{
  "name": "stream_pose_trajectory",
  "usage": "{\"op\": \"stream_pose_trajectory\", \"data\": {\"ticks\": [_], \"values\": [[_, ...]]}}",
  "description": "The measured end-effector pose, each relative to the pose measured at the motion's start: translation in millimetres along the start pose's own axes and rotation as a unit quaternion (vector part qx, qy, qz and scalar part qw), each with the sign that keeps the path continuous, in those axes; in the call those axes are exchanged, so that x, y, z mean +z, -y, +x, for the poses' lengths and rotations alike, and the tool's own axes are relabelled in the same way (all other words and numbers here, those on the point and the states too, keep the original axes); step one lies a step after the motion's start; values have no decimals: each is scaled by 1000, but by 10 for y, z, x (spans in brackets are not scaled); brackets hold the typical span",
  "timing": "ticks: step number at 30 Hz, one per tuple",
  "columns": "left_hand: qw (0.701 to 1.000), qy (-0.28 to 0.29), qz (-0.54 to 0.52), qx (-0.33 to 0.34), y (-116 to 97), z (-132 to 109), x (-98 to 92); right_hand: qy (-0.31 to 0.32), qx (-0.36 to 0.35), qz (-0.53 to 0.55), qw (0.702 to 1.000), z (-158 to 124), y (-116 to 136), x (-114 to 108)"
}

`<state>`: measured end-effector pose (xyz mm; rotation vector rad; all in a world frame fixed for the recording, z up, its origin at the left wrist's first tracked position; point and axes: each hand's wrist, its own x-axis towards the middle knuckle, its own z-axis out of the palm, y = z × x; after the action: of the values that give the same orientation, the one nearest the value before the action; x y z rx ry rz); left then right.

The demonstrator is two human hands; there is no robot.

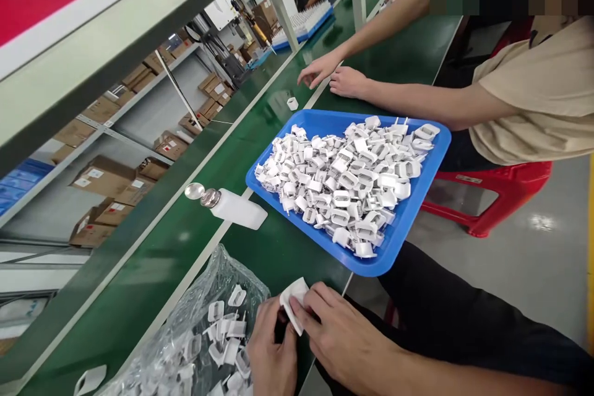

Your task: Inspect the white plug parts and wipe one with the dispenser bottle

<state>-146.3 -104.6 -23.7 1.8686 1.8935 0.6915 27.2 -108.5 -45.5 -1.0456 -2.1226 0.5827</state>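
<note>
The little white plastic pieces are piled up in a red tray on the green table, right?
Not quite. The head view shows the tray is blue, not red; the red thing beside it is a stool. The white plastic pieces are indeed piled in it on the green table.

A dark green table (241, 154) with a pale stripe along it. On it, a bright blue tray (408, 216) heaped with white plastic parts (348, 179). A white bottle (239, 208) with a shiny silver cap. A clear, glossy bag (204, 297) holding more white parts. The right hand (341, 337) pinches a white cloth (292, 303); a small dark thing, hard to make out, sits by the left hand (271, 352). A red stool (496, 189). Brown cardboard boxes (104, 176) on grey shelves.
</note>
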Motion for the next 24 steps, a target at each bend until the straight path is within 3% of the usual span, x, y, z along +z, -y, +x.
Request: {"op": "stream_pose_trajectory", "data": {"ticks": [5,9,13,18,24], "values": [[998,-55,3,8,-23,-12,13,41,-149,-115,981,72,-35,-75],[999,-47,-7,-1,8,-36,18,77,-208,-164,961,158,1,-167],[1000,-21,-3,-17,5,-48,-6,110,-228,-189,949,283,10,-218],[995,-61,20,-83,-33,-84,31,121,-231,-212,942,332,0,-224],[998,-32,51,-5,2,-67,17,146,-247,-206,935,215,26,-252]]}}
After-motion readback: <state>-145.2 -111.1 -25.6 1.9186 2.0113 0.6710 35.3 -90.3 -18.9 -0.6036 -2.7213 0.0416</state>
